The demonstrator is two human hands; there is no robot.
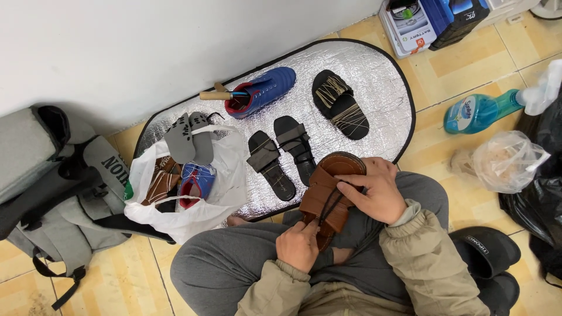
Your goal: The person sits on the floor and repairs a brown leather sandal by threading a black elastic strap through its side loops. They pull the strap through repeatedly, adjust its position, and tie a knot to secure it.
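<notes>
Head view: left hand (298,244) pinches heel of brown strappy leather sandal (325,196), right hand (374,190) clamps straps w/ dark cord (332,205) (mid-stitch, I'd judge), next pull needs taut cord.

A blue shoe (264,89), 2 black sandals (283,155) and a grey backpack (55,181) lie nearby.

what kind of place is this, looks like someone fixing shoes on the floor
Probably an informal floor-level shoe-repair spot, indoors against a wall: footwear lies on a silver foil mat over floor tiles, a blue shoe holds a wooden-handled tool, and both hands work a brown sandal.
</notes>
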